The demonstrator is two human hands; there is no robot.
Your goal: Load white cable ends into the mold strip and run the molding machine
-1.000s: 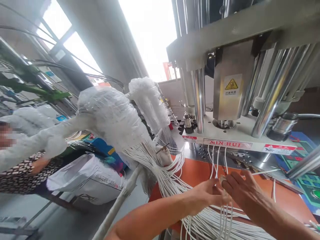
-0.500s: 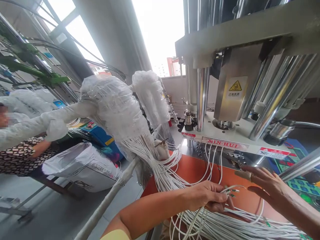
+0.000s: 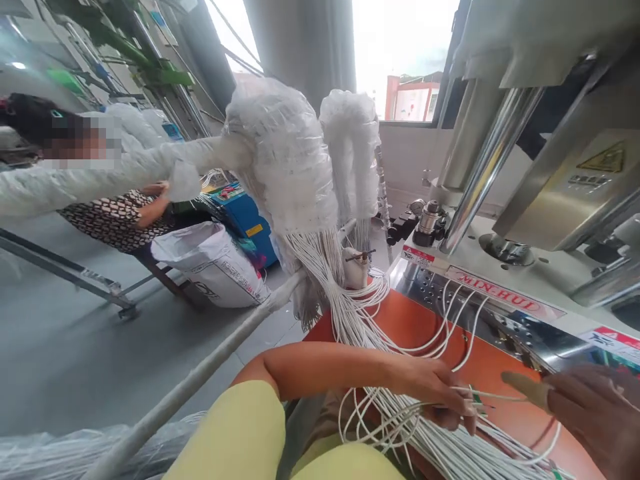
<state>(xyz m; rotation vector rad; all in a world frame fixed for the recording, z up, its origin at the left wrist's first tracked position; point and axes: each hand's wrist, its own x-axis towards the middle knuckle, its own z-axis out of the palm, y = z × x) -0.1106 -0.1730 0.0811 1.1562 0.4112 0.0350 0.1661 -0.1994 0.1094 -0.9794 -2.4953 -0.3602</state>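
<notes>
My left hand [image 3: 447, 393] is closed around a few thin white cables with small green pieces near their ends, above the orange work surface [image 3: 410, 313]. One white cable [image 3: 493, 395] stretches from it toward my right hand [image 3: 583, 403]. That hand is blurred, with a beige cover on one finger; its fingers appear closed on the cable, though the contact is partly hidden. Beneath both hands lies a thick bundle of white cables [image 3: 440, 440]. Several other cables [image 3: 453, 320] curve up to the metal plate of the machine marked MIN-HUI [image 3: 495, 293].
Plastic-wrapped cable bundles [image 3: 287, 160] hang from a wrapped rail [image 3: 165, 167] on my left. A wrapped pole [image 3: 210, 363] slants past my left arm. Beyond it stand a white sack [image 3: 210, 263], a blue box [image 3: 257, 227] and another person [image 3: 120, 213]. Machine columns [image 3: 493, 167] rise at right.
The view has swung left and down. My right hand has come to the cable, which now runs straighter between both hands. The left hand still holds its cables.
</notes>
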